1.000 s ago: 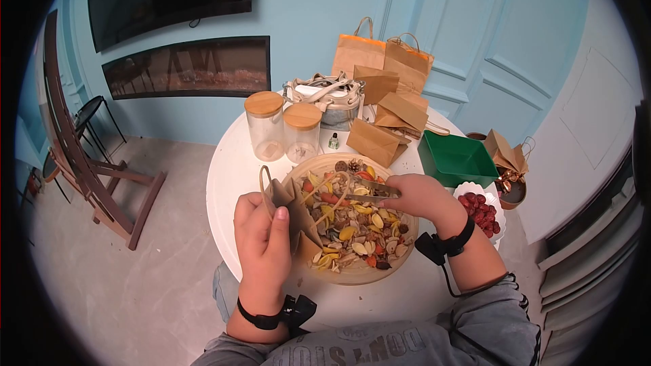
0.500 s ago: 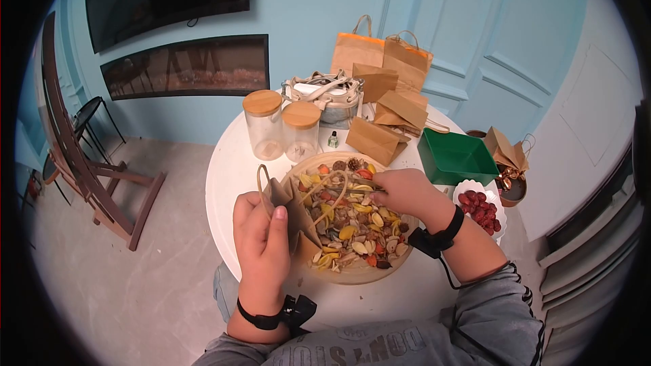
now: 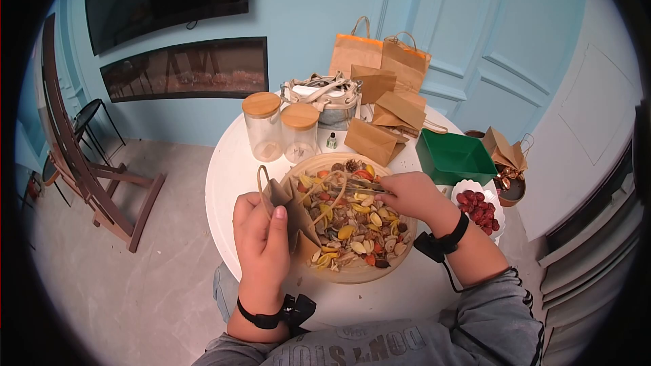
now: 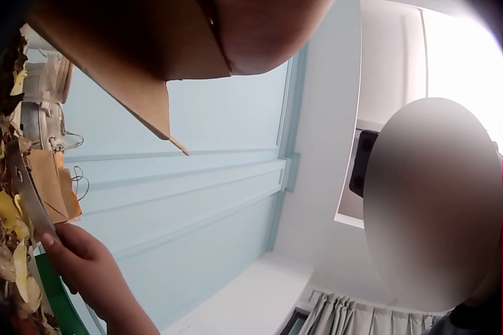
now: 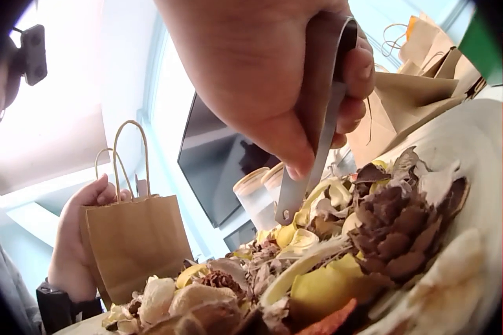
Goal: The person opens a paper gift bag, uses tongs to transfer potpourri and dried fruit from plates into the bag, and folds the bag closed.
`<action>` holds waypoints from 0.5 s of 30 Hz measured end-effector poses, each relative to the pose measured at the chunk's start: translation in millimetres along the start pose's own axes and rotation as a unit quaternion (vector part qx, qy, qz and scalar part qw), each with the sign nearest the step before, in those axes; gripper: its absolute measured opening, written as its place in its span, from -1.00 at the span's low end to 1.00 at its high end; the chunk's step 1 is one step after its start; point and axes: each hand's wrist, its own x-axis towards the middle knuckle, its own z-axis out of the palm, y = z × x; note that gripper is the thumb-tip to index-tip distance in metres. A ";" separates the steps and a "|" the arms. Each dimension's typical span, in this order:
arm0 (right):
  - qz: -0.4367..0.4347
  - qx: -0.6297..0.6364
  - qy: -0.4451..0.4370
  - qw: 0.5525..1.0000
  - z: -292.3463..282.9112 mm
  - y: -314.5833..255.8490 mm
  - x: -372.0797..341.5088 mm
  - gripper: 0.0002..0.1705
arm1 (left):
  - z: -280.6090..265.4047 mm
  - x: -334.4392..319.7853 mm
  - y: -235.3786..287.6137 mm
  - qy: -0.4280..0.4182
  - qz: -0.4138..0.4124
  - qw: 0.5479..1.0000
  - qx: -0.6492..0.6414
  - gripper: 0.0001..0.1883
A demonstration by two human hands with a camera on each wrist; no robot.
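My left hand (image 3: 261, 244) grips a small brown paper bag (image 5: 137, 241) by its side, thumb toward me, at the bowl's left edge. The bag stands upright with two twisted paper handles. My right hand (image 3: 415, 196) holds metal tongs (image 5: 324, 142), fingers and thumb around the arms. The tongs' tips reach down among dried flowers and petals (image 3: 359, 237) near the far side of a round, pale bowl (image 3: 352, 280). Yellow, orange and brown pieces fill the bowl. A pine cone (image 5: 397, 229) lies close by the tongs in the right wrist view.
Beyond the bowl stand two glass jars (image 3: 299, 137) with wooden lids, a tiny bottle (image 3: 331, 140), a handbag (image 3: 332, 105) and several brown paper bags (image 3: 376, 141). To the right are a green tray (image 3: 454, 156) and a white dish of red dried fruit (image 3: 480, 211).
The tongs' arms, spread apart a second ago, stand closer together. My right hand has shifted slightly over the bowl. The left hand and its paper bag stay in place.
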 end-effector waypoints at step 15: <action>-0.012 0.079 0.167 0.983 -115.5 -51.9 -15.7 -0.62 | -2.1 -0.9 -1.6 0.015 0.014 1.000 0.004 -0.85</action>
